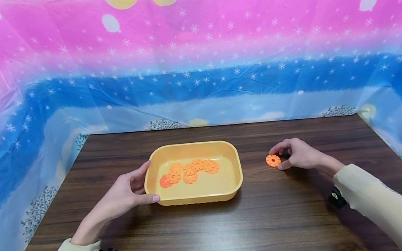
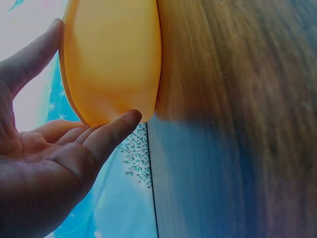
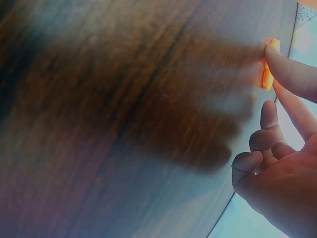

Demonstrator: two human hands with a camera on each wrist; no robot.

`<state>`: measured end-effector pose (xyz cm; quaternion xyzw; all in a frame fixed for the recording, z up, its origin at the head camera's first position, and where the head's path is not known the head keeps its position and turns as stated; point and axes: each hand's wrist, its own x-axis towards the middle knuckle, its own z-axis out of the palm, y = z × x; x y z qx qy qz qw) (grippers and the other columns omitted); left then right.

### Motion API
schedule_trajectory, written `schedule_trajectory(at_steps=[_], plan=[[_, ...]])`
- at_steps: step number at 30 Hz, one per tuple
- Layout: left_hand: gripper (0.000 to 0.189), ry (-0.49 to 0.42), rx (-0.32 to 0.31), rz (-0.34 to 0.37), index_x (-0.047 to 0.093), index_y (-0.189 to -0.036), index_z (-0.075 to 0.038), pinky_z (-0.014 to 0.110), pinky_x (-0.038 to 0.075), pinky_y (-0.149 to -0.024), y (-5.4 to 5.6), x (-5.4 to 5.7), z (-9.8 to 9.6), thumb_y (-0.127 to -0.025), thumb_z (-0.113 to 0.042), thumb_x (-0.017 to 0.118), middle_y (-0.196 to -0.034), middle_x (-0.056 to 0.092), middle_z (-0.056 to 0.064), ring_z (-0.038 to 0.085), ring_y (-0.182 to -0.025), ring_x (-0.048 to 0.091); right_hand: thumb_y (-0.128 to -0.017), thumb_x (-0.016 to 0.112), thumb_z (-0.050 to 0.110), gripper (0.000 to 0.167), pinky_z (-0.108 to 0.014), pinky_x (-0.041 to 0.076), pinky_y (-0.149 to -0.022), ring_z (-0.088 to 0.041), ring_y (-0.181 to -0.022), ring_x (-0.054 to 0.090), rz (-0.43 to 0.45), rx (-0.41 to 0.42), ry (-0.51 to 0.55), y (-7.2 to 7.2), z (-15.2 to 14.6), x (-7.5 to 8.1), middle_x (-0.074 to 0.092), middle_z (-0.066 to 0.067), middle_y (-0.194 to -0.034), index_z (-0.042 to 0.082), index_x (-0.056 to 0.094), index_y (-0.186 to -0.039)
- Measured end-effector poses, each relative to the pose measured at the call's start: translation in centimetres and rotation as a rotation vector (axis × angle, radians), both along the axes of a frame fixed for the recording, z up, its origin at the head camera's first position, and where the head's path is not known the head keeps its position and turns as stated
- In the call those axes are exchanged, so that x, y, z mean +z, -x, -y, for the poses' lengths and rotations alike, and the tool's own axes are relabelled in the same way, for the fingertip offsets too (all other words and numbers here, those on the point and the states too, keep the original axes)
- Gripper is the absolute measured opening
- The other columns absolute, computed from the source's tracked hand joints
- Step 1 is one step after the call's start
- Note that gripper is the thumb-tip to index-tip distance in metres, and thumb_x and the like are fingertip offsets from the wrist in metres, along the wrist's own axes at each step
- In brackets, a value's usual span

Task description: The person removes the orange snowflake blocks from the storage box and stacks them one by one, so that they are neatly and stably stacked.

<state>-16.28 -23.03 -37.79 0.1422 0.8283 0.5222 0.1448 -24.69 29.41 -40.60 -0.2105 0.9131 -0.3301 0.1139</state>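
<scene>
A yellow plastic basin sits on the dark wooden table, with several orange notched, flower-shaped discs lying partly overlapped on its floor. My left hand holds the basin's left end, thumb at the near corner and fingers along the outer side. In the left wrist view that hand spans the basin's outer wall. To the right of the basin, my right hand pinches one orange disc by its edge. The right wrist view shows the disc edge-on, thumb against it, other fingers bent loosely.
The wooden table has its far edge against a pink and blue patterned cloth, which also covers both sides. A stretch of tabletop lies between the basin and the right hand. A black band circles each wrist.
</scene>
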Motion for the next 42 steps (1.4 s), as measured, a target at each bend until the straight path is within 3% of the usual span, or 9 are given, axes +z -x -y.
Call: schedule_trajectory(at_steps=[22, 31, 42], plan=[[0.106, -0.001, -0.006, -0.009, 0.019, -0.165, 0.002, 0.041, 0.049, -0.107, 0.1, 0.1, 0.0, -0.086, -0.014, 0.088, -0.169, 0.023, 0.023, 0.041, -0.147, 0.040, -0.083, 0.087, 0.006, 0.042, -0.032, 0.032, -0.068, -0.023, -0.081, 0.043, -0.010, 0.002, 0.023, 0.0, -0.1, 0.0, 0.061, -0.011, -0.101, 0.002, 0.074, -0.123], [0.108, -0.052, -0.018, 0.002, 0.016, -0.164, 0.003, 0.037, 0.050, -0.106, -0.1, -0.1, 0.1, -0.085, -0.011, 0.088, -0.170, 0.019, 0.025, 0.040, -0.147, 0.040, -0.083, 0.086, 0.005, 0.040, -0.031, 0.034, -0.070, -0.025, -0.087, 0.047, -0.023, 0.004, 0.014, 0.2, 0.0, 0.1, 0.064, -0.010, -0.101, 0.004, 0.075, -0.122], [0.107, -0.048, -0.009, 0.003, 0.018, -0.164, 0.004, 0.038, 0.051, -0.105, -0.1, 0.0, 0.0, -0.085, -0.011, 0.088, -0.169, 0.022, 0.025, 0.040, -0.146, 0.041, -0.082, 0.087, 0.005, 0.049, -0.032, 0.038, -0.065, -0.026, -0.078, 0.043, -0.003, -0.041, 0.071, 0.6, 0.2, 2.0, 0.060, -0.019, -0.109, 0.003, 0.071, -0.128]])
